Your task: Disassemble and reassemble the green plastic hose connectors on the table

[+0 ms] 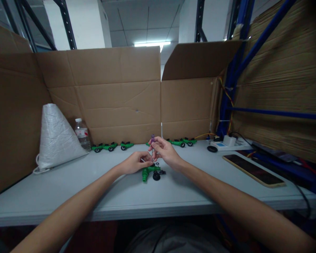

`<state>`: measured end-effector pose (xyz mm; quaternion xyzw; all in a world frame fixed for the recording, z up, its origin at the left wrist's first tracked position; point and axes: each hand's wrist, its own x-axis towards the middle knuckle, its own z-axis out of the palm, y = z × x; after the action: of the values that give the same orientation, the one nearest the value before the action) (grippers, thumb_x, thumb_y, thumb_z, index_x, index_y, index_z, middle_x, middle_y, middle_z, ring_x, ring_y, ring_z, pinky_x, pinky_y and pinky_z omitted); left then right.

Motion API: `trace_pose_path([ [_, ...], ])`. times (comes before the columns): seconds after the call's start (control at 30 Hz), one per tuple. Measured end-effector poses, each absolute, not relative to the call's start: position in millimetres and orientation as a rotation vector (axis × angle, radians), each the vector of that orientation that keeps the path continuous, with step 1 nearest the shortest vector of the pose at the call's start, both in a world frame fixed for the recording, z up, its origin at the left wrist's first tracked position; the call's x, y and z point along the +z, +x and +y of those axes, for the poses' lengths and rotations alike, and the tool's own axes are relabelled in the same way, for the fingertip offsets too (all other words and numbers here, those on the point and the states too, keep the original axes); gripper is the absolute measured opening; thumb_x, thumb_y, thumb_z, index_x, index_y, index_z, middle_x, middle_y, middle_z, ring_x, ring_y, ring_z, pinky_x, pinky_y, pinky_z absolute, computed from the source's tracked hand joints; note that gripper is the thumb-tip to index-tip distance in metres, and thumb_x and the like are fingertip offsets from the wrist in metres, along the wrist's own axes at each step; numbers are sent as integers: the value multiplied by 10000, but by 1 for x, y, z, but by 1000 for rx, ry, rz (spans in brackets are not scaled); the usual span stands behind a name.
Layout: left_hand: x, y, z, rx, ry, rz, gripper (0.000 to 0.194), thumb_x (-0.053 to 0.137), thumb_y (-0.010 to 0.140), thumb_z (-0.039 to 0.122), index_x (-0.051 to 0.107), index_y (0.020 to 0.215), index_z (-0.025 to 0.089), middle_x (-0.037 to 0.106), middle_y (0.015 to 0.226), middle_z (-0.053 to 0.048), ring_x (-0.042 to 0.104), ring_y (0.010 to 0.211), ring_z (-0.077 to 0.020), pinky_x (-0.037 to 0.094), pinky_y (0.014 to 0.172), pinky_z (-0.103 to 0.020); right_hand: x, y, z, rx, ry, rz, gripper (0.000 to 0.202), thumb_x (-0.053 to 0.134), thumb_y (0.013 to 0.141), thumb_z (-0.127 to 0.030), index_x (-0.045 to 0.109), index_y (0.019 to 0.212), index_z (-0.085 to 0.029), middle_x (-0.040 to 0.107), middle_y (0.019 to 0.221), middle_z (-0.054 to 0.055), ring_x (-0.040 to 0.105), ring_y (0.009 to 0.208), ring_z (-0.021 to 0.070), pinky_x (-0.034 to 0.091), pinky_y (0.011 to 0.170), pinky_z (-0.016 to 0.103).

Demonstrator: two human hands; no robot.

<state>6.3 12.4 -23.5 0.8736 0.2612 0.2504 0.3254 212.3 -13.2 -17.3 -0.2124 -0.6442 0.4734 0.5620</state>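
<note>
My right hand (168,151) grips a small screwdriver (152,137) with a purple handle, held upright with its shaft pointing down. My left hand (133,163) is closed in a pinch near the lower end of the shaft; what its fingertips hold is too small to make out. Just below them on the table lies a green plastic part (146,173), shaped like a piece of a toy vehicle. A black wheel (156,176) rests beside it, with small black pieces (162,172) to the right and a little dark ring (157,163) above.
Several green toy cars (104,147) with black wheels line the back of the white table (116,200). At left stand a silver bag (59,140) and a water bottle (82,135). A phone (254,170), power strip (234,143) and black round piece (212,149) lie right. Cardboard walls (121,102) surround the table.
</note>
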Motion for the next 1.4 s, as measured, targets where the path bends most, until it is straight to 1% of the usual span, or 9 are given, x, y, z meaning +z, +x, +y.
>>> trace_pose_path([
  [0.13,-22,6,11,648,2289,697,458,717,923,588,717,980,133,720,923,-74,635,834,-168,469,756,-264,-17,212,-13,1076,-478,-1494,467,791,863,-597,549,979,-215,748,940,28,671,587,122,586,547,273],
  [0.3,-18,7,7,635,2297,705,440,711,937,568,712,961,129,694,878,-55,606,781,-147,449,730,-259,-17,210,-12,1082,-483,-1469,527,849,803,-590,483,929,-232,732,805,-12,668,565,137,577,531,273],
  [0.53,-21,6,10,642,2288,687,437,704,948,552,712,1015,121,706,920,-75,616,822,-164,462,741,-271,-18,208,-12,1104,-460,-1485,504,714,905,-643,577,1153,-227,660,828,-24,652,574,118,550,523,240],
  [0.77,-21,7,10,638,2294,671,418,710,946,539,710,988,123,711,904,-68,617,805,-159,449,739,-267,-20,208,-10,1024,-441,-1529,468,766,883,-603,510,975,-223,710,834,-17,645,548,115,556,521,250],
  [0.9,-21,6,9,641,2294,669,411,704,951,538,702,984,128,703,894,-59,611,800,-155,443,737,-263,-21,208,-9,1019,-451,-1509,489,788,863,-598,473,944,-233,710,810,-27,648,548,121,557,524,253],
  [1.0,-21,6,10,645,2298,683,419,704,950,544,705,1012,130,708,911,-64,617,816,-159,451,747,-263,-22,208,-9,1047,-459,-1504,470,702,913,-644,518,1044,-232,673,810,-35,653,555,123,543,513,244],
  [1.1,-22,6,12,642,2303,672,419,701,952,544,706,1018,131,710,917,-67,626,830,-165,464,765,-269,-24,208,-8,1053,-455,-1520,468,658,949,-630,555,1175,-233,642,841,-32,646,569,114,529,514,231],
  [1.23,-22,7,12,632,2305,655,396,695,962,523,701,1028,132,710,932,-71,624,840,-167,466,773,-273,-25,209,-6,1022,-447,-1572,409,677,954,-589,575,1076,-213,651,849,-23,627,555,101,532,518,232],
  [1.4,-20,7,10,612,2315,631,388,676,975,522,694,1030,138,707,946,-70,627,852,-170,467,785,-275,-27,206,-4,985,-463,-1541,436,739,909,-579,475,955,-235,680,809,-38,636,514,114,544,487,245],
])
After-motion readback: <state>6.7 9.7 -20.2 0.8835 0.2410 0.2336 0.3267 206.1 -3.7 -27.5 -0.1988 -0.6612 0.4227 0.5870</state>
